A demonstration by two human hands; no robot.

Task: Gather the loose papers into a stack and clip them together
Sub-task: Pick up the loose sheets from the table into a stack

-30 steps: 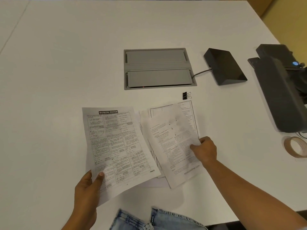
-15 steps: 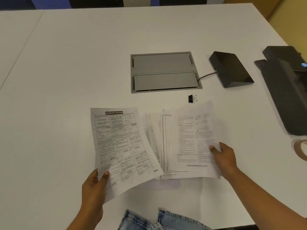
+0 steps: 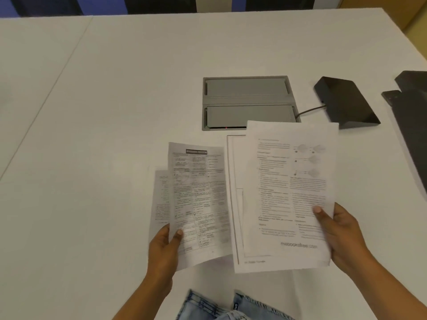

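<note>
My left hand point(image 3: 165, 247) grips the lower corner of a printed sheet with boxed columns point(image 3: 199, 199), with another sheet point(image 3: 160, 197) showing behind its left edge. My right hand point(image 3: 339, 236) holds a bundle of printed pages point(image 3: 288, 192) by the lower right corner, lifted off the white table point(image 3: 104, 112). The two sets are side by side, edges overlapping slightly. The black binder clip is hidden behind the raised pages.
A grey cable hatch point(image 3: 247, 100) is set into the table just beyond the papers. A black wedge-shaped device point(image 3: 346, 101) with a cable lies to its right, and a large dark machine point(image 3: 413, 125) sits at the right edge. Denim-clad legs point(image 3: 231, 306) show below.
My right hand has lifted its pages off the table and raised them, covering the binder clip. My left hand's sheet has swung closer to the right bundle, with a second sheet now behind it.
</note>
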